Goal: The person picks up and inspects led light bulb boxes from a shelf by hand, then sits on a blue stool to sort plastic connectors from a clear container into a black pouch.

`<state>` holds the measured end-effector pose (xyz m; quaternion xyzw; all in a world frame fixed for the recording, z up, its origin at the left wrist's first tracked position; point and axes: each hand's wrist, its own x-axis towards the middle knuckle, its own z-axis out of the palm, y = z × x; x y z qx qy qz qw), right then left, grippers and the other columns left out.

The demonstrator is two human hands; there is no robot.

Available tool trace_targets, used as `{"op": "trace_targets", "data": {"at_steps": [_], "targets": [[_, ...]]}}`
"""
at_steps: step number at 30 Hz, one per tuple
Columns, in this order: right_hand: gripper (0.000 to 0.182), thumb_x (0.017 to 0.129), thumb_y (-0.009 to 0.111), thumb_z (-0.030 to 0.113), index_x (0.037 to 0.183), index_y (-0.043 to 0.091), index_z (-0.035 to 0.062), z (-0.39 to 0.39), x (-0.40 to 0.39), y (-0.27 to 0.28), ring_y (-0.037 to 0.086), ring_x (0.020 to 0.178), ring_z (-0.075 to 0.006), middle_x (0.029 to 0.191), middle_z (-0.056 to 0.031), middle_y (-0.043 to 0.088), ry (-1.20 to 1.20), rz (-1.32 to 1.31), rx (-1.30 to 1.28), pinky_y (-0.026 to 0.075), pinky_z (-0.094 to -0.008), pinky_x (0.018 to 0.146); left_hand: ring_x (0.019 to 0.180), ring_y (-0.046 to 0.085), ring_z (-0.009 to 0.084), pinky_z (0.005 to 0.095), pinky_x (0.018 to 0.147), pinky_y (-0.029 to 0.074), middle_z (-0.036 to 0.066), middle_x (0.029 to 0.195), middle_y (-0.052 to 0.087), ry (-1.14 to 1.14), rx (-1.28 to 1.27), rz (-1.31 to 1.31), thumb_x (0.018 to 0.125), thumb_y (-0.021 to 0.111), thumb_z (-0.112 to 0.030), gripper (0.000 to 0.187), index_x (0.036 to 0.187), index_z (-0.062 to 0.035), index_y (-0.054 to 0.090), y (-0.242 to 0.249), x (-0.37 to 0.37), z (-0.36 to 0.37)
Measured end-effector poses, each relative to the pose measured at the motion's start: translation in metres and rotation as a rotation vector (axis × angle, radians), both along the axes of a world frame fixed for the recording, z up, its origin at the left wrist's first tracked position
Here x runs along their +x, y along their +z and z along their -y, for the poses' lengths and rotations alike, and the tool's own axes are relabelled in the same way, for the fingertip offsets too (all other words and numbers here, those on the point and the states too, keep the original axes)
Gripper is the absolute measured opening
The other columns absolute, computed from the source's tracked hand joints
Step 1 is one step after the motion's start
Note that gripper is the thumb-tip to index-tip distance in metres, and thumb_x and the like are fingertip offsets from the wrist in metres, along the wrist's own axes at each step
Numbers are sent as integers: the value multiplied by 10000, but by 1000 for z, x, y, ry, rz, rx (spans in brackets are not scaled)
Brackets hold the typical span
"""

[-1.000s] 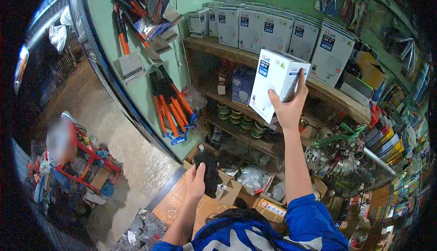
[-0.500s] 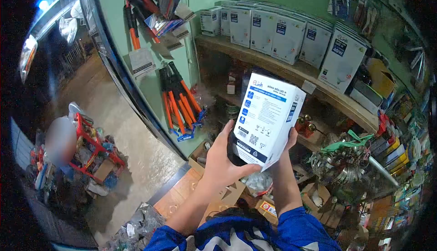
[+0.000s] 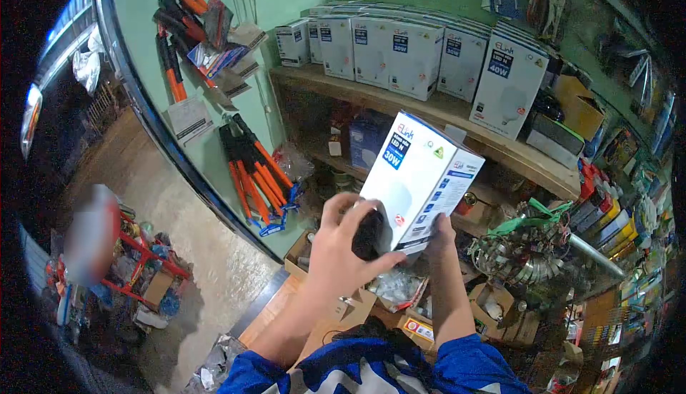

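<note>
A white light bulb box [image 3: 409, 179], marked 30W LED, is held up tilted in front of me. My right hand [image 3: 443, 238] grips its lower right side, with part of the fingers hidden behind the box. At the lower left, my left hand [image 3: 341, 240] has bent fingertips against the box's left edge and its thumb by the bottom corner. A dark gap shows between that palm and the box. Behind it, a wooden shelf [image 3: 457, 124] bears a row of similar white bulb boxes [image 3: 413, 58], with a larger 40W box [image 3: 506, 83] near the right.
Orange-handled cutters [image 3: 257, 172] hang on the green wall at left. Metal hose clamps [image 3: 525, 251] hang in a bunch at right. Below my hands lie open cardboard boxes [image 3: 493, 304] and plastic bags [image 3: 396, 287]. A red rack [image 3: 153, 262] with goods stands on the floor, a blurred shape beside it.
The bulb box has turned, so its 30W front now shows and the text side has swung to the right. My left fingers have shifted to its left edge. The view has moved slightly right.
</note>
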<state>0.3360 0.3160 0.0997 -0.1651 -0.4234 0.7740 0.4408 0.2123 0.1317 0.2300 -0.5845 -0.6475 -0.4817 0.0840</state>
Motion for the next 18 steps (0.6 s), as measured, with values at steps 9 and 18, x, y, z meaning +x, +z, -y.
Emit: {"op": "trace_targets", "data": {"at_steps": [9, 18], "targets": [[846, 797, 841, 326, 1430, 375, 13, -20, 7, 53, 558, 1191, -204, 1303, -90, 585, -89, 46, 370, 443, -379, 1020, 1271, 543, 370, 423, 1087, 411, 237, 1352, 543, -206, -34, 214, 709, 867, -258, 873, 1412, 34, 440, -36, -31, -63], [557, 905, 709, 86, 1396, 485, -52, -91, 2, 111, 562, 1217, -192, 1317, -115, 611, -412, -61, 648, 419, -333, 1058, 1277, 528, 334, 413, 1093, 405, 238, 1354, 530, -78, 104, 223, 582, 920, -347, 1123, 1437, 102, 347, 6, -14, -150]]}}
